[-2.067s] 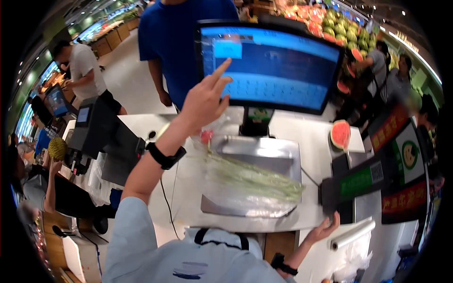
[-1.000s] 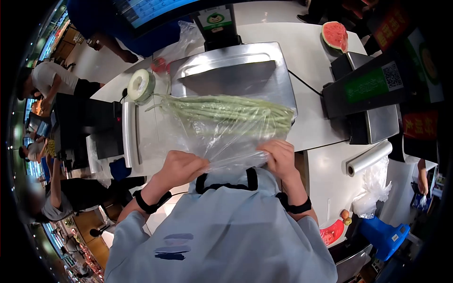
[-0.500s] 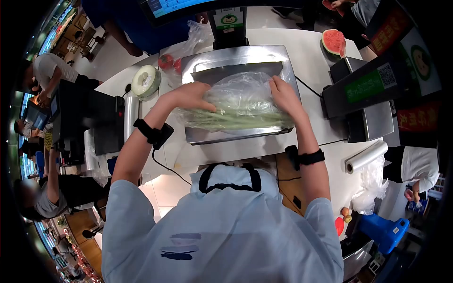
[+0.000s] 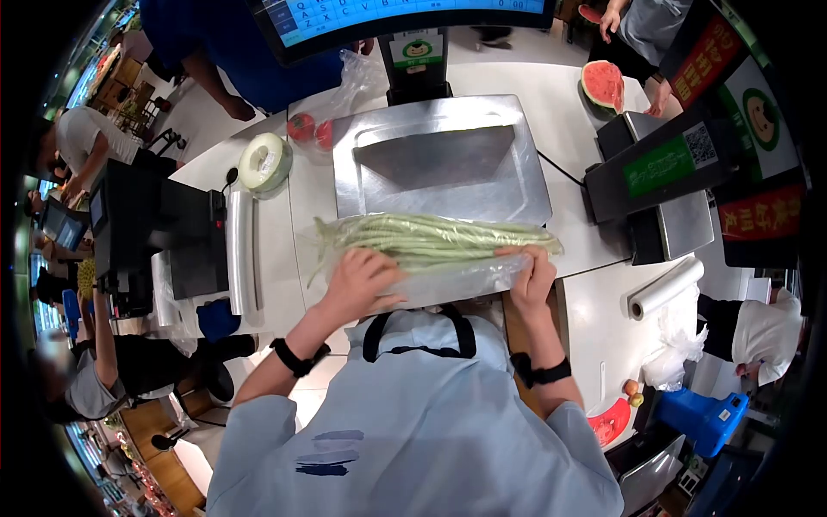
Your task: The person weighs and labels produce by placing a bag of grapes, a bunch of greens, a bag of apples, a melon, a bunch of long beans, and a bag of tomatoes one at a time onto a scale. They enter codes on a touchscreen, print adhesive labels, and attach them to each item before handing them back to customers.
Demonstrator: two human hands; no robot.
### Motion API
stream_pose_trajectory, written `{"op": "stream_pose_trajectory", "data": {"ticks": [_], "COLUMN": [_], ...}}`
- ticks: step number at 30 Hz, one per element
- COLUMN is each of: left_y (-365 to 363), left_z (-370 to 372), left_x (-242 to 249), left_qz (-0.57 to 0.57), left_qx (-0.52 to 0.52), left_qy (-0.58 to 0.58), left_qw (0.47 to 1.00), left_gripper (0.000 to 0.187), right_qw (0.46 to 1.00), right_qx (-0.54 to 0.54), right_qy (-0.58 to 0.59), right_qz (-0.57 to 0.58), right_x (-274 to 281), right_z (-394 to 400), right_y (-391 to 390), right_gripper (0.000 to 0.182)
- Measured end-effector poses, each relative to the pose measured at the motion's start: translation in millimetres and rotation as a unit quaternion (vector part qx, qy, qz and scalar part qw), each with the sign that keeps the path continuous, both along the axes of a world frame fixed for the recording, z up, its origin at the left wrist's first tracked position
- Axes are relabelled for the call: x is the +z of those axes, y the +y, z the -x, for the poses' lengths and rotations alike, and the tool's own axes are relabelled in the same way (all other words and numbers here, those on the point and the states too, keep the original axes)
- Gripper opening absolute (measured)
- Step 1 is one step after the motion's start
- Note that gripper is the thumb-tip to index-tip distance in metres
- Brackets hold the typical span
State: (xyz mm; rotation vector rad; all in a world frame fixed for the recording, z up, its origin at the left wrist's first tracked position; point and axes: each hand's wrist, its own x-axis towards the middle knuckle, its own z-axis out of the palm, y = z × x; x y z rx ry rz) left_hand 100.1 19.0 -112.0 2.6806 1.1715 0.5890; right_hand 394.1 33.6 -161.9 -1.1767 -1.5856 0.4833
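A clear plastic bag of long green beans (image 4: 431, 234) lies crosswise at the near edge of the metal scale plate (image 4: 444, 159). On the bag's left part rests my left hand (image 4: 357, 280), its fingers bent over the plastic. My right hand (image 4: 532, 280) grips the bag's near edge at the right, fingers and thumb closed on the film. Beyond the plate stands a screen (image 4: 413, 21) on a dark post.
At the left are a cut pale melon (image 4: 264, 162), bagged tomatoes (image 4: 301, 127), a film roll (image 4: 242, 250) and a black printer (image 4: 164, 233). Rightward are a cut watermelon (image 4: 602, 84), another device (image 4: 655, 168) and a bag roll (image 4: 668, 287). People stand around the counter.
Both my hands have come nearer my body, bringing the bag from the middle of the plate to its near edge. The loose plastic now lies flatter, on the near side of the beans.
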Motion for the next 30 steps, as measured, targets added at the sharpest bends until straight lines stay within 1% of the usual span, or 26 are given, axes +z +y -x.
{"op": "stream_pose_trajectory", "data": {"ticks": [1,3,4,5,6,7,8,9,11,12,14,15,16,17,18,19,20,21,22,23,25,26,27,28,29,30], "left_y": [-7,-3,2,13,25,38,51,60,78,84,96,107,115,119,119,113,104,96,86,77,62,53,48,46,45,45], "left_z": [-1,-5,-6,-5,-5,-6,-9,-13,-23,-23,-18,-18,-18,-17,-18,-18,-18,-20,-19,-17,-18,-22,-25,-29,-33,-35], "left_x": [1,7,13,22,17,10,7,15,37,33,19,22,25,30,36,42,45,39,28,15,5,3,1,1,3,5], "left_qz": [0.051,0.047,0.040,0.009,0.012,0.074,0.133,0.133,0.265,0.264,0.277,0.276,0.225,0.172,0.170,0.081,-0.008,-0.002,-0.002,0.014,0.030,0.039,0.048,0.050,0.033,0.015], "left_qx": [-0.003,0.021,0.045,0.045,0.043,0.088,0.129,0.124,0.206,0.204,0.110,0.106,0.091,0.076,0.073,0.076,0.077,0.078,0.076,0.073,0.066,0.090,0.115,0.114,0.124,0.133], "left_qy": [-0.029,-0.064,-0.096,-0.067,-0.066,-0.109,-0.150,-0.148,0.060,0.061,0.012,0.013,0.015,0.018,0.019,-0.045,-0.109,-0.153,-0.152,-0.161,-0.169,-0.194,-0.219,-0.218,-0.196,-0.173], "left_qw": [0.998,0.997,0.994,0.997,0.997,0.987,0.971,0.972,0.940,0.941,0.955,0.955,0.970,0.982,0.983,0.993,0.991,0.985,0.985,0.984,0.983,0.976,0.968,0.968,0.972,0.976], "left_gripper": [0.016,0.013,0.012,0.013,0.013,0.016,0.019,0.019,0.026,0.026,0.028,0.028,0.025,0.024,0.024,0.024,0.025,0.025,0.025,0.026,0.026,0.023,0.021,0.021,0.019,0.019], "right_qw": [1.000,0.995,0.995,0.980,0.944,0.944,0.964,0.946,0.946,0.945,0.948,0.949,0.948,0.969,0.980,0.983,0.983,0.988,0.990,0.992,0.992,0.991,0.992,0.995,0.997,0.997], "right_qx": [-0.001,-0.051,-0.051,-0.079,-0.105,-0.107,-0.091,-0.070,-0.087,-0.095,-0.116,-0.136,-0.137,-0.145,-0.155,-0.150,-0.152,-0.101,-0.047,-0.032,-0.016,0.004,0.003,0.003,0.002,0.001], "right_qy": [-0.001,-0.078,-0.078,-0.168,-0.254,-0.253,-0.248,-0.230,-0.235,-0.244,-0.243,-0.242,-0.242,-0.183,-0.123,-0.097,-0.096,-0.091,-0.086,-0.105,-0.103,-0.101,-0.100,-0.082,-0.064,-0.063], "right_qz": [0.004,0.027,0.031,-0.078,-0.184,-0.183,0.018,0.218,0.206,0.196,0.172,0.149,0.153,0.084,0.009,-0.048,-0.046,-0.072,-0.097,-0.063,-0.074,-0.085,-0.082,-0.065,-0.049,-0.048], "right_x": [5,27,38,50,55,54,54,54,53,51,46,45,50,60,66,66,59,48,36,27,16,14,18,29,38,45], "right_z": [4,8,8,7,8,9,10,12,14,15,15,15,16,18,18,14,10,4,-1,-4,-5,-5,-4,0,4,11], "right_y": [-8,-18,-12,5,19,26,33,38,51,57,78,85,86,88,92,91,87,85,81,71,52,41,30,20,12,6], "right_gripper": [0.010,0.009,0.009,0.009,0.012,0.012,0.013,0.015,0.017,0.019,0.018,0.016,0.016,0.015,0.013,0.009,0.009,0.007,0.005,0.005,0.007,0.011,0.011,0.017,0.024,0.024]}}
